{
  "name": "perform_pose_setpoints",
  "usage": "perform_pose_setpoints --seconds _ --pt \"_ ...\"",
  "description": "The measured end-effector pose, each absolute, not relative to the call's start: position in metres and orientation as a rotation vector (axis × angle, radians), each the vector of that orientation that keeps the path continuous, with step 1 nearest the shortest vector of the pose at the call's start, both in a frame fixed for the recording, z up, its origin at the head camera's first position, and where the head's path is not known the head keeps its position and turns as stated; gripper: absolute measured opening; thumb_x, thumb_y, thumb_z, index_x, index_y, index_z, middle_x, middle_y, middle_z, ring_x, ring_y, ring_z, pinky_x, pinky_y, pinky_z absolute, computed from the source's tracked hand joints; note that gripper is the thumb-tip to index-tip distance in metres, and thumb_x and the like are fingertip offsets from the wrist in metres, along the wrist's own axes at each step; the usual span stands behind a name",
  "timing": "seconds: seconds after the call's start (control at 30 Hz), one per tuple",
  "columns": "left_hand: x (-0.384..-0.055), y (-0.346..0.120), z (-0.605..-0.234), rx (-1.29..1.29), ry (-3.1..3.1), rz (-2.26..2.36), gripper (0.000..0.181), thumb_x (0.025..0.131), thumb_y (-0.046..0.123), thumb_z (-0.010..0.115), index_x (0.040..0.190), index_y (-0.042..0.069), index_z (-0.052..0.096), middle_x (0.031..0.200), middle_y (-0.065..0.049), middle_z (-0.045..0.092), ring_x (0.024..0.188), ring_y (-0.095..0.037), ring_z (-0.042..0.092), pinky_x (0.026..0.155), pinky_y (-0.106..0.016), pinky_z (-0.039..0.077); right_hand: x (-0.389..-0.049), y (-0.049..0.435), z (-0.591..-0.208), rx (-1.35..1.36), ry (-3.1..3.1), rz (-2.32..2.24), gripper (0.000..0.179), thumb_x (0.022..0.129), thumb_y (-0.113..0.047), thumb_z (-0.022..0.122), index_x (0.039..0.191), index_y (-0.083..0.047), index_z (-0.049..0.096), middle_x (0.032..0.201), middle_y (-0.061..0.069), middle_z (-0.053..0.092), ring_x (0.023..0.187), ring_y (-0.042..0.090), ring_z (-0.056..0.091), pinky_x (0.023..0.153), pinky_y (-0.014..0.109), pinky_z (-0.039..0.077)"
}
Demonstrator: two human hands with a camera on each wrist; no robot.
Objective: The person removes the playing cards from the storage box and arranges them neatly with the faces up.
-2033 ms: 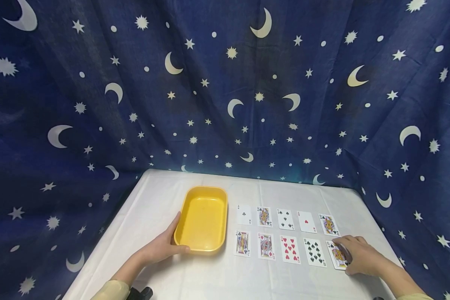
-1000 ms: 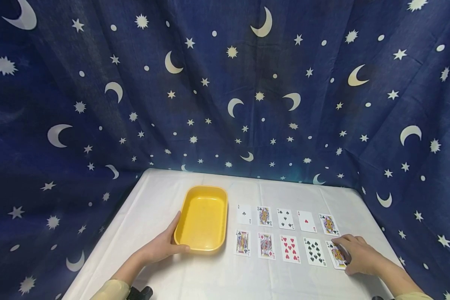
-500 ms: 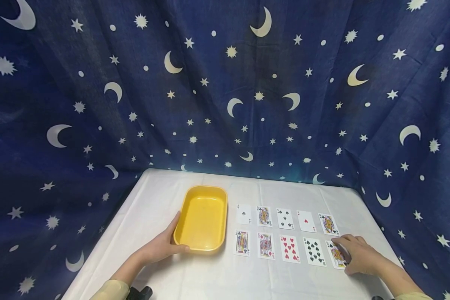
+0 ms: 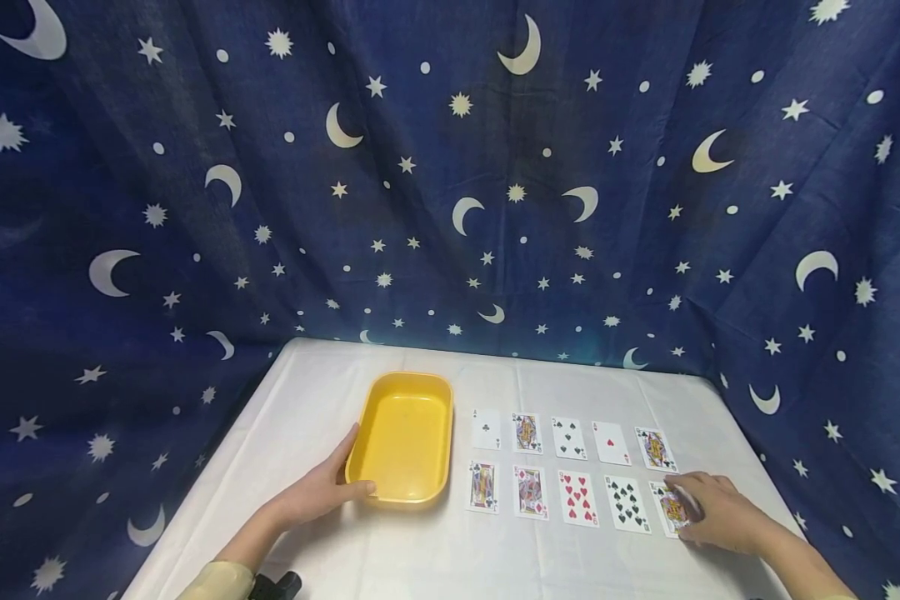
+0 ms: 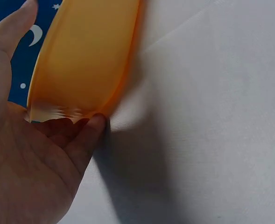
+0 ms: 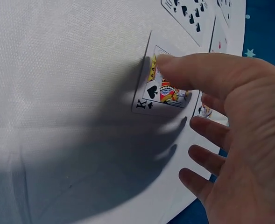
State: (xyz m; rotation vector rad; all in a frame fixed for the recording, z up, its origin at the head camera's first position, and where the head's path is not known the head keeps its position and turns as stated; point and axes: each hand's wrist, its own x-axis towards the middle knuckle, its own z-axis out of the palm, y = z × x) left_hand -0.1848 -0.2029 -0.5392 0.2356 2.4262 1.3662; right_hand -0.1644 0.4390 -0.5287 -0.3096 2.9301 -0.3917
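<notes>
At the near left corner of a yellow tray [image 4: 362, 417], my left hand [image 4: 322, 492] grips the rim. In the left wrist view, curled fingers meet the orange-looking tray wall [image 5: 93, 51]. My right hand [image 4: 727, 512] is over the king of spades playing card [image 4: 667, 507] at the right end of the near row. The right wrist view shows the thumb across the face of this king of spades [image 6: 172, 95], with the other fingers of the right hand [image 6: 249, 130] loosely spread. The index fingertip's contact is hidden there.
Two rows of face-up cards lie right of the tray, including a ten of spades [image 4: 628, 504], a nine of hearts [image 4: 578, 498] and an ace of hearts [image 4: 612, 443]. A white cloth [image 4: 420, 554] covers the table. Behind hangs a blue curtain [image 4: 420, 208] with moons and stars.
My right thumb has drawn slightly inward on the king of spades. The left hand and tray stay in place, and the head view has shifted very slightly.
</notes>
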Motion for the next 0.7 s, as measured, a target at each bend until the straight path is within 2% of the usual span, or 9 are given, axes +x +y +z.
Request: perform_pose_setpoints --seconds 0.17,0.4,0.57,0.7 --pt "-0.188 -0.207 -0.532 0.211 2.426 1.378 0.092 0.098 0.047 0.066 0.167 0.02 0.011 0.169 -0.014 0.02 0.145 -0.041 0.037 0.117 -0.061 0.03 -0.169 0.438 -0.524 -0.296 2.956 -0.397 0.073 0.078 -0.036 0.085 0.135 0.001 0.06 0.131 0.029 0.058 0.119 0.054 0.048 0.098 0.074 0.038" --pt "-0.202 -0.212 -0.521 0.232 2.502 1.322 0.072 0.103 0.044 0.06 0.16 0.01 0.034 0.161 -0.014 0.04 0.141 -0.038 0.045 0.115 -0.059 0.033 -0.177 0.432 -0.523 -0.315 3.033 -0.386 0.074 0.082 -0.041 0.083 0.137 0.002 0.06 0.13 0.029 0.058 0.119 0.053 0.049 0.097 0.072 0.04" --pt "-0.213 -0.214 -0.508 0.274 2.582 1.185 0.066 0.103 0.046 0.059 0.154 0.006 0.046 0.153 -0.018 0.049 0.14 -0.045 0.044 0.113 -0.062 0.034 -0.185 0.42 -0.52 -0.272 3.055 -0.346 0.075 0.084 -0.042 0.08 0.141 0.001 0.057 0.134 0.031 0.055 0.124 0.055 0.044 0.1 0.075 0.036" --pt "-0.219 -0.217 -0.498 0.321 2.669 1.056 0.07 0.102 0.05 0.058 0.153 0.003 0.045 0.154 -0.021 0.046 0.144 -0.045 0.038 0.116 -0.062 0.03 -0.194 0.408 -0.519 -0.282 3.09 -0.329 0.074 0.088 -0.044 0.078 0.143 -0.001 0.055 0.139 0.031 0.051 0.128 0.055 0.04 0.102 0.077 0.032"
